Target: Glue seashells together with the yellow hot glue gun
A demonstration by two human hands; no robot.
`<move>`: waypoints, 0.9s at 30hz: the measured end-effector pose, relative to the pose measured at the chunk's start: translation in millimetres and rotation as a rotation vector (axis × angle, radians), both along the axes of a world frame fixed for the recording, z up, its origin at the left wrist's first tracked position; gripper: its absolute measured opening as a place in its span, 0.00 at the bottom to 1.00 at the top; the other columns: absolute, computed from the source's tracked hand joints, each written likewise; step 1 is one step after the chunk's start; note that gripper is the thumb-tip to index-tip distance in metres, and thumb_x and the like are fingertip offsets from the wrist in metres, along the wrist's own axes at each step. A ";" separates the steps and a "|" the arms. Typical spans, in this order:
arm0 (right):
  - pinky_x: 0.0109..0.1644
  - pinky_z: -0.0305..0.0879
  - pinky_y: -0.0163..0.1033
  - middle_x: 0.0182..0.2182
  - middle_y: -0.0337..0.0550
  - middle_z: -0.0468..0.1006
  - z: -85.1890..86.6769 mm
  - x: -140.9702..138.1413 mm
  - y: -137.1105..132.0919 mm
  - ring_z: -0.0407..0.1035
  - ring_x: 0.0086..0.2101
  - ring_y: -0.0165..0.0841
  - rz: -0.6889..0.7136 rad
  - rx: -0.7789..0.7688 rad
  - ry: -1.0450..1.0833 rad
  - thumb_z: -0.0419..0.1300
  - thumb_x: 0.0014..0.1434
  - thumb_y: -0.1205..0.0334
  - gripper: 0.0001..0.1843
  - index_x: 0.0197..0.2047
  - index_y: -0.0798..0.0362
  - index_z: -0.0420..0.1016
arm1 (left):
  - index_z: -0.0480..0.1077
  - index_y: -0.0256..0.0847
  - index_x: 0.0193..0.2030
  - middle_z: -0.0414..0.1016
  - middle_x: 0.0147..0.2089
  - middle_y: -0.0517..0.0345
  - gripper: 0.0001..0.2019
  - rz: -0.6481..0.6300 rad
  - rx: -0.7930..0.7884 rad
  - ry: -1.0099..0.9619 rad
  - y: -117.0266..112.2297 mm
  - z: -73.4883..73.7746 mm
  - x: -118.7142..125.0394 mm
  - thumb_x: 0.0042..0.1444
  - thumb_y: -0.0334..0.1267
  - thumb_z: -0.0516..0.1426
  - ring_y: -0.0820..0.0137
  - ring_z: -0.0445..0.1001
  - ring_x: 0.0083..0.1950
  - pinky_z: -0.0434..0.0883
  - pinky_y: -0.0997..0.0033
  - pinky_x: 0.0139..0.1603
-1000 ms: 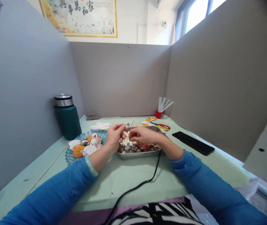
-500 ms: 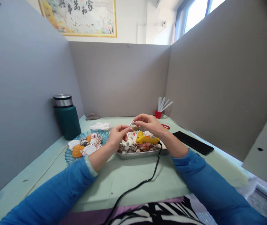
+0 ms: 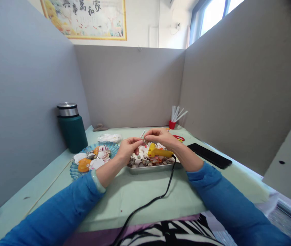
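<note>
My left hand (image 3: 128, 147) and my right hand (image 3: 161, 137) meet above a metal tray (image 3: 150, 168) filled with small shells. Both hands pinch a tiny piece between their fingertips; it is too small to name. A yellow glue gun (image 3: 158, 152) lies on the shells in the tray, just under my right hand, and its black cord (image 3: 149, 204) runs toward me. A blue glass plate (image 3: 76, 173) with bigger orange and white shells sits left of the tray, close to my left wrist.
A dark green flask (image 3: 72, 127) stands at the left wall. A red cup of white sticks (image 3: 173, 122), red-handled scissors (image 3: 179, 138) and a black phone (image 3: 209, 155) lie to the right. Grey partition walls enclose the green-covered table (image 3: 135, 191) on three sides.
My right hand rose from the tray, uncovering the yellow glue gun, then came back down a little toward my left hand. Both hands now pinch together above the shells.
</note>
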State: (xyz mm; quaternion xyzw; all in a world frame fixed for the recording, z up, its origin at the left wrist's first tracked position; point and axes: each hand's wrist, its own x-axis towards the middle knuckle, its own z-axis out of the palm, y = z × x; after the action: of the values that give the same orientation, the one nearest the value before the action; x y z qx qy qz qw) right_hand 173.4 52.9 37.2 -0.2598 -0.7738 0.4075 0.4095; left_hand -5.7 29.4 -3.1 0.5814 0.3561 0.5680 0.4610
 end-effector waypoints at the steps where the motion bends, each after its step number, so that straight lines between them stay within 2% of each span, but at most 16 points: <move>1: 0.36 0.62 0.35 0.28 0.43 0.76 -0.1 0.1 0.1 0.68 0.31 0.30 0.004 -0.001 -0.005 0.63 0.47 0.55 0.15 0.33 0.59 0.75 | 0.74 0.36 0.31 0.77 0.30 0.53 0.14 0.000 -0.001 0.000 0.0 0.0 -0.1 0.41 0.45 0.64 0.82 0.60 0.16 0.56 0.78 0.17; 14: 0.38 0.64 0.37 0.29 0.44 0.77 0.8 -0.9 -2.4 0.69 0.32 0.31 0.062 -0.032 -0.040 0.63 0.48 0.56 0.13 0.34 0.59 0.74 | 0.73 0.34 0.33 0.76 0.29 0.53 0.14 -0.034 -0.007 -0.004 -0.7 1.8 -0.2 0.41 0.41 0.64 0.82 0.61 0.16 0.55 0.79 0.17; 27: 0.37 0.63 0.36 0.29 0.43 0.77 -1.7 0.3 1.6 0.69 0.32 0.31 0.050 -0.022 -0.043 0.63 0.49 0.56 0.13 0.33 0.58 0.75 | 0.74 0.35 0.33 0.76 0.29 0.55 0.15 -0.025 -0.037 -0.019 3.5 -2.1 -1.9 0.40 0.44 0.65 0.82 0.61 0.16 0.56 0.79 0.17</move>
State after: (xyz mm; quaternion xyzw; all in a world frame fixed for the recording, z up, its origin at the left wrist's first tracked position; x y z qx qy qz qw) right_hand 173.7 54.5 35.5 -0.2538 -0.7840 0.4205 0.3796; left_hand -7.6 32.9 -5.3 0.5718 0.3548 0.5611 0.4820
